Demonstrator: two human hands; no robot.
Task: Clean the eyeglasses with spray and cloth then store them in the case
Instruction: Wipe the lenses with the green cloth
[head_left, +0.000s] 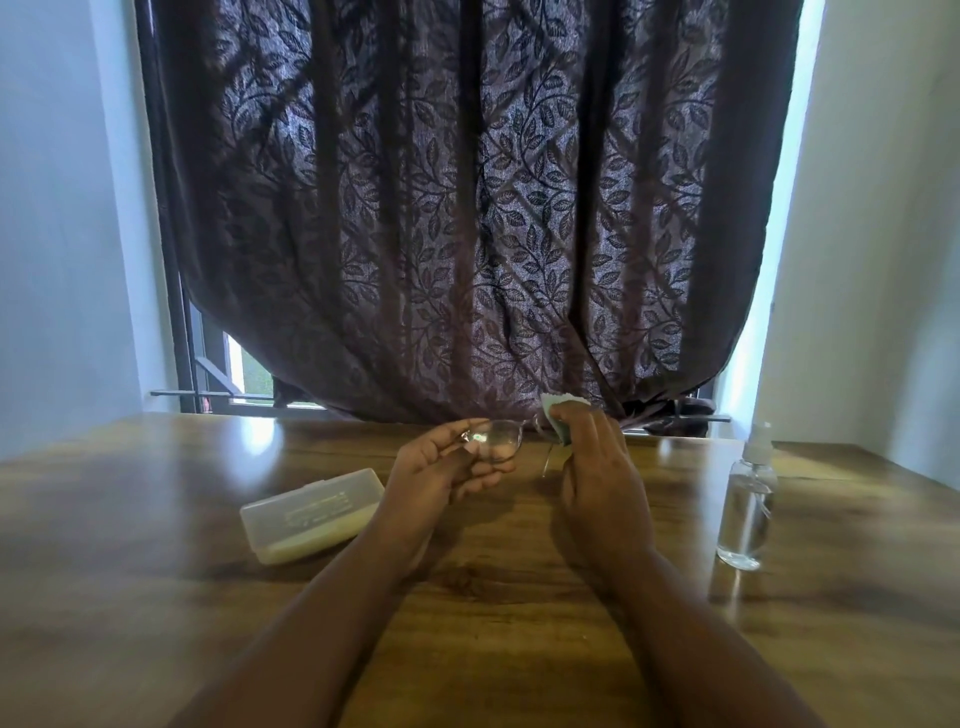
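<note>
Left hand (447, 467) pinches eyeglasses (501, 441); right hand (592, 457) grips cloth (558, 415), hiding one lens.

Dim, backlit room: daylight filters through the dark curtain (467, 208) at the top and glares softly on the table (156, 597). Wide-angle distortion bends the edges; details are soft.

Colour-wise, your tabletop (156, 597) is a warm brown wood grain with darker streaks and pale glare spots. The curtain (467, 208) behind it is dark purple-brown with a leafy vine pattern all over, lighter mauve where daylight comes through. The case (311, 514) is frosted whitish plastic with a creamy yellow bottom. The cloth (558, 410) you've got looks pale green, the spray bottle (745, 509) is clear, and the walls (52, 208) read bluish white.
</note>
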